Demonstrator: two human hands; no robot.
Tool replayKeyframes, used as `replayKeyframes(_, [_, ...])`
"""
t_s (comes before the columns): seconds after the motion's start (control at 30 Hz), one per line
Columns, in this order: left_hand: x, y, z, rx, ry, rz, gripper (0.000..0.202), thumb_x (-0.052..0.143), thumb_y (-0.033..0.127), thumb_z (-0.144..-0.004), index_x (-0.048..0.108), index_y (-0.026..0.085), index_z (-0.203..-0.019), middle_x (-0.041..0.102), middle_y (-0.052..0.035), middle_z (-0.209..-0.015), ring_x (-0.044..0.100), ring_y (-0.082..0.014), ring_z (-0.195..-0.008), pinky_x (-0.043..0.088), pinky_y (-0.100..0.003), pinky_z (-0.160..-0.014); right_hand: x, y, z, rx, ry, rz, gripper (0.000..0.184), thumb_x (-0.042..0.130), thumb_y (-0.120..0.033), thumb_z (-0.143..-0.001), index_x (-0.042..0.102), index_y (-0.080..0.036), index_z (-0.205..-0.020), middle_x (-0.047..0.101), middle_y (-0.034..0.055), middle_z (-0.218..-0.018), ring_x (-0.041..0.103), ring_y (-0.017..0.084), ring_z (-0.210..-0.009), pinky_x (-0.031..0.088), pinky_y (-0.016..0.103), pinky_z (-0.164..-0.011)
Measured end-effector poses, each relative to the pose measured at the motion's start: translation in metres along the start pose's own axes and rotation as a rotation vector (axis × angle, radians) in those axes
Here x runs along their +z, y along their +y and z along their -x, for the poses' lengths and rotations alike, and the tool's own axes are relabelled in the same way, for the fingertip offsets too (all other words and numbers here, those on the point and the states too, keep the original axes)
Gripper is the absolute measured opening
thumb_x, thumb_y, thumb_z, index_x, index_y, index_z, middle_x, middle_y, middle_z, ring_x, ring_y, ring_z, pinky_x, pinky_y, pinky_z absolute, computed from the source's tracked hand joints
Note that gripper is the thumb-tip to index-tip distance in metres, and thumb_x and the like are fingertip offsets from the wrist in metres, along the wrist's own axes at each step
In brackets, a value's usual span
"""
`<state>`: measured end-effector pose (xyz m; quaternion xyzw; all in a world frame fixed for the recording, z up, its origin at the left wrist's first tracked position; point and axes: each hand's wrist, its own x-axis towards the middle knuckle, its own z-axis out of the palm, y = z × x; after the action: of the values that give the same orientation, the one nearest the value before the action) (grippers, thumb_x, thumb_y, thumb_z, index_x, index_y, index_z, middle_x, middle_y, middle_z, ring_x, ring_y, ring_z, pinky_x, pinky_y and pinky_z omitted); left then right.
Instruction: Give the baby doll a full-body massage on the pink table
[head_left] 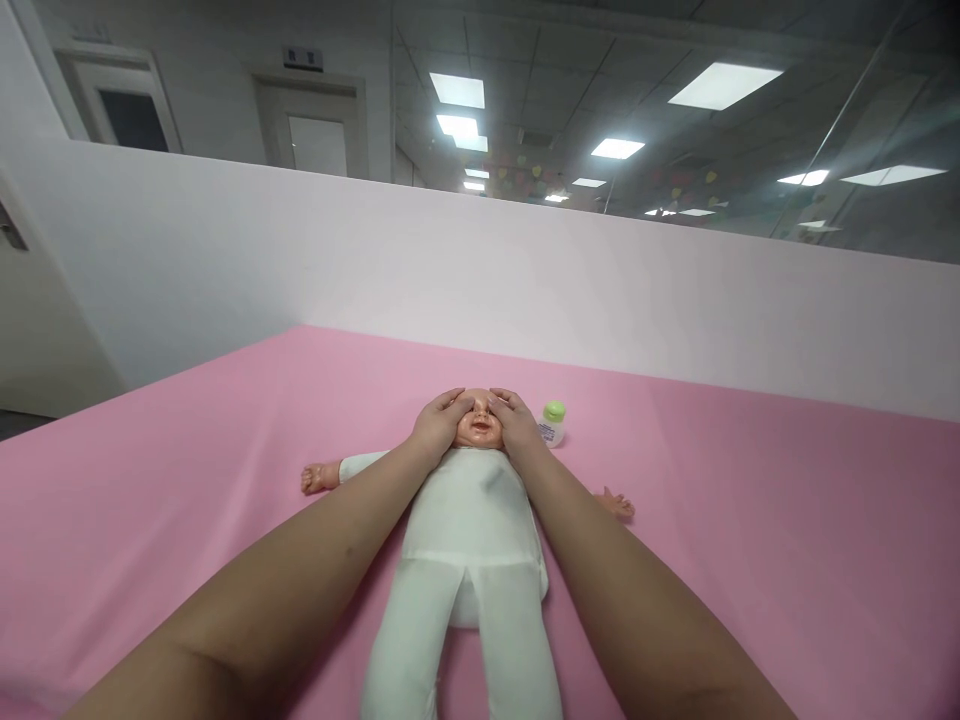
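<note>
— Head view: where is the doll [469, 530]?

— Lying on its back on the pink sheet [750, 560], legs toward the camera, arms spread to the sides.

— And the hands?

— Both rest on the doll's head. The left hand [439, 425] cups the left side of its face, the right hand [517, 422] the right side, fingers close together and laid flat over the eyes and brow, not clenched.

— Anything else near the doll?

— A small bottle with a green cap [553, 422] stands just beside its head, next to the right hand. A white partition [300, 260] rises beyond the doll
</note>
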<state>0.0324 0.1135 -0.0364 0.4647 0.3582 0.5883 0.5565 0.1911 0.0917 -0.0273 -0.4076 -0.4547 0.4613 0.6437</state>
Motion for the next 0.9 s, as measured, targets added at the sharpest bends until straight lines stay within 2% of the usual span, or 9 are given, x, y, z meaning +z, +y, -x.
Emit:
replayKeyframes(0.1, [-0.001, -0.001, -0.004, -0.052, -0.009, 0.005, 0.051, 0.080, 0.047, -0.080, 0.072, 0.022, -0.124, 0.073, -0.0126, -0.128, 0.071, -0.0283, -0.113, 0.054, -0.043, -0.103, -0.002, 0.006, -0.004, 0.008, 0.030, -0.031, 0.045, 0.080, -0.047, -0.074, 0.073, -0.026, -0.113, 0.075, 0.0043, -0.115, 0.069, 0.028, -0.108, 0.057, 0.043, -0.097])
replayKeyframes(0.23, [-0.002, -0.004, -0.006, -0.027, -0.007, 0.017, 0.043, 0.075, 0.045, -0.085, 0.073, 0.022, -0.122, 0.072, -0.0119, -0.129, 0.070, -0.0270, -0.115, 0.054, -0.042, -0.104, -0.006, 0.014, -0.011, 0.013, 0.023, -0.082, 0.046, 0.078, -0.046, -0.074, 0.075, -0.026, -0.115, 0.073, 0.0043, -0.127, 0.066, 0.028, -0.118, 0.056, 0.043, -0.102])
replayKeyframes(0.6, [-0.005, -0.008, -0.009, -0.016, -0.023, 0.020, 0.049, 0.076, 0.047, -0.083, 0.071, 0.022, -0.126, 0.071, -0.0115, -0.134, 0.069, -0.0278, -0.119, 0.054, -0.041, -0.106, -0.008, 0.012, -0.005, 0.047, -0.005, -0.151, 0.052, 0.085, -0.040, -0.073, 0.074, -0.026, -0.121, 0.074, 0.0059, -0.126, 0.070, 0.029, -0.115, 0.057, 0.044, -0.102])
replayKeyframes(0.77, [-0.001, -0.010, -0.004, -0.003, -0.018, 0.013, 0.049, 0.075, 0.045, -0.083, 0.072, 0.019, -0.124, 0.072, -0.0128, -0.128, 0.069, -0.0286, -0.116, 0.055, -0.042, -0.102, -0.010, 0.012, -0.005, 0.051, -0.019, -0.155, 0.053, 0.087, -0.041, -0.074, 0.074, -0.026, -0.122, 0.075, 0.0052, -0.124, 0.069, 0.029, -0.116, 0.057, 0.044, -0.104])
replayKeyframes(0.83, [0.001, -0.002, -0.005, 0.019, -0.009, 0.001, 0.047, 0.077, 0.043, -0.080, 0.073, 0.017, -0.119, 0.074, -0.0129, -0.121, 0.070, -0.0287, -0.111, 0.055, -0.043, -0.100, -0.010, 0.013, -0.005, 0.059, -0.025, -0.156, 0.053, 0.088, -0.041, -0.074, 0.074, -0.026, -0.122, 0.075, 0.0050, -0.123, 0.069, 0.029, -0.116, 0.056, 0.044, -0.104])
replayKeyframes(0.9, [-0.001, 0.020, -0.008, 0.074, 0.011, -0.015, 0.043, 0.080, 0.040, -0.078, 0.074, 0.016, -0.112, 0.075, -0.0126, -0.115, 0.069, -0.0281, -0.107, 0.054, -0.044, -0.099, -0.009, 0.012, -0.004, 0.069, -0.031, -0.158, 0.053, 0.088, -0.042, -0.073, 0.074, -0.026, -0.122, 0.075, 0.0050, -0.122, 0.069, 0.030, -0.116, 0.057, 0.045, -0.104])
